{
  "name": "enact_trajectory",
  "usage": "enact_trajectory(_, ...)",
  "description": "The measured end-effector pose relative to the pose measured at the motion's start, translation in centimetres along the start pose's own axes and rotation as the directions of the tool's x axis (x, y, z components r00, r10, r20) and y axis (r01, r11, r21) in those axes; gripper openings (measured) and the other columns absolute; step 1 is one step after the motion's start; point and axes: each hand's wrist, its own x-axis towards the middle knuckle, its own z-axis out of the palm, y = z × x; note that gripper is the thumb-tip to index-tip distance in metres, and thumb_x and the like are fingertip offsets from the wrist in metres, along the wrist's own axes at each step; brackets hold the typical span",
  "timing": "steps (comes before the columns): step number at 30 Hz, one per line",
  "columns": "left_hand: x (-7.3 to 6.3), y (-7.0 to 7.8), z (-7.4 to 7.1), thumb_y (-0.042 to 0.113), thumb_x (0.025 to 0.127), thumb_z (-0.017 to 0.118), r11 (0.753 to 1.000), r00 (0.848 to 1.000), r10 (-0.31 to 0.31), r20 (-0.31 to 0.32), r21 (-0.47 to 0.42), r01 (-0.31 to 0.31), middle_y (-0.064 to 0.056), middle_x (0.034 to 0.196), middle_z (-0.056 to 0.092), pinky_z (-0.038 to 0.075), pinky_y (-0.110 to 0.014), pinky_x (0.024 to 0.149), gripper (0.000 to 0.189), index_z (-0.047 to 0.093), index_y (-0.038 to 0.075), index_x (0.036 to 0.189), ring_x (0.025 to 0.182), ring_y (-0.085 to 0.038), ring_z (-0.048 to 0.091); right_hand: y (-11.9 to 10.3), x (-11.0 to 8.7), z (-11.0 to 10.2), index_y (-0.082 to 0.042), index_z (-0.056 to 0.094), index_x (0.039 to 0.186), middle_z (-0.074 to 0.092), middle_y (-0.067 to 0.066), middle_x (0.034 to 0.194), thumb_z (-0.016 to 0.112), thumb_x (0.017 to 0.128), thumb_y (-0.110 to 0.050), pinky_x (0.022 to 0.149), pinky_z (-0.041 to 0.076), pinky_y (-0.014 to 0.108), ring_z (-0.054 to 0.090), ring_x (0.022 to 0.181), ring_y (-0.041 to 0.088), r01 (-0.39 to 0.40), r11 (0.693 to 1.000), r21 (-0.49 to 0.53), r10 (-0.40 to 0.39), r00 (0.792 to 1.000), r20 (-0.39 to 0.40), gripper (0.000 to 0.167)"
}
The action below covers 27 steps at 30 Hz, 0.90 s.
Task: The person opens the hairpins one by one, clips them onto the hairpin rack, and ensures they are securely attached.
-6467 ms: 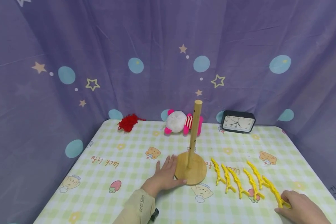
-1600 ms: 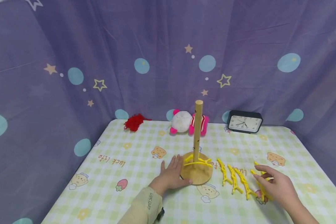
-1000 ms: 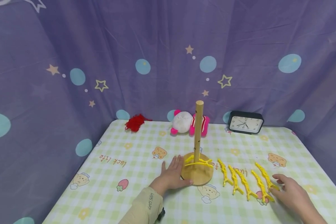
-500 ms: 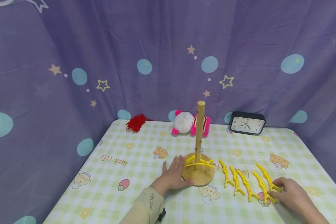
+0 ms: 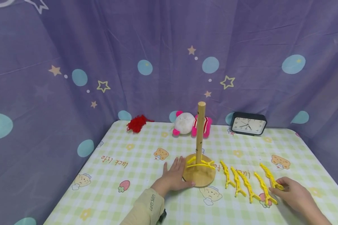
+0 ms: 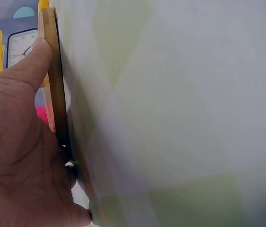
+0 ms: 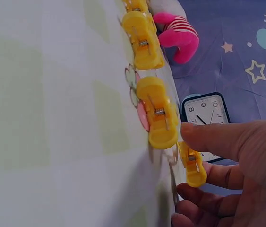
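A wooden stand, an upright pole (image 5: pixel 200 134) on a round base (image 5: pixel 200 178), stands on the table with a yellow clip (image 5: pixel 205 166) around the pole's foot. My left hand (image 5: pixel 173 177) rests on the left side of the base, fingers straight, thumb at the front edge; in the left wrist view the thumb (image 6: pixel 36 59) touches the rim. With thumb and forefinger, my right hand (image 5: pixel 295 193) pinches the handle end of the rightmost yellow clip (image 5: pixel 267 173). Beside it lies another yellow clip (image 5: pixel 264 187). The right wrist view shows metal springs in the clips (image 7: pixel 158 113).
Between base and right hand lie more yellow clips (image 5: pixel 236 181), side by side. Along the back are a red yarn bundle (image 5: pixel 137 123), a pink and white plush toy (image 5: pixel 184 123) and a black clock (image 5: pixel 248 124). A purple curtain (image 5: pixel 157 37) surrounds the checked tablecloth (image 5: pixel 107 190).
A yellow clip went from the far right of the row to around the pole. My right hand then came back and took hold of another, shifting it slightly. The left hand stayed at the base.
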Motion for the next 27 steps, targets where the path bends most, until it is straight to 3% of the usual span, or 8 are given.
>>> enact_trajectory(6,-0.5,0.2,-0.3,0.077,0.082,0.051,1.000,1.000,0.006,-0.018,0.000,-0.006,-0.004,0.164,0.002,-0.001,-0.060,0.115,0.109,0.008,0.012,0.158,0.150,-0.022,0.000,-0.7,-0.5,-0.4,0.010,0.054,0.121,0.059,0.033,0.114,0.062,0.087,-0.059,0.076,0.049,0.053,0.059,0.099,0.045,-0.035,0.997,0.065,0.039,0.998,-0.058,0.077)
enact_trajectory(13,-0.5,0.3,-0.4,0.077,0.082,0.051,1.000,1.000,0.003,-0.010,-0.005,-0.003,-0.005,0.164,0.001,-0.003,-0.060,0.115,0.110,0.007,0.011,0.158,0.150,-0.023,-0.001,-2.7,-1.0,-0.3,0.003,0.054,0.127,0.061,0.030,0.120,0.063,0.089,-0.056,0.078,0.046,0.056,0.061,0.104,0.045,-0.019,0.989,0.149,0.053,0.971,-0.234,0.071)
enact_trajectory(21,-0.4,0.2,-0.3,0.078,0.082,0.050,1.000,1.000,0.004,-0.006,0.005,-0.004,-0.004,0.164,0.001,-0.002,-0.060,0.115,0.110,0.007,0.011,0.158,0.150,-0.022,-0.001,-5.2,-1.4,0.0,0.007,0.050,0.131,0.059,0.033,0.122,0.062,0.095,-0.042,0.080,0.050,0.057,0.062,0.104,0.045,0.072,0.981,0.178,-0.018,0.957,-0.290,0.061)
enact_trajectory(27,-0.4,0.2,-0.3,0.078,0.082,0.050,1.000,1.000,0.000,-0.006,0.006,0.000,-0.004,0.164,0.001,-0.002,-0.060,0.115,0.110,0.007,0.012,0.158,0.150,-0.022,-0.001,-6.6,-1.3,0.5,0.000,0.051,0.134,0.057,0.031,0.125,0.057,0.099,-0.033,0.079,0.054,0.053,0.061,0.103,0.044,0.141,0.977,0.158,-0.086,0.947,-0.310,0.049)
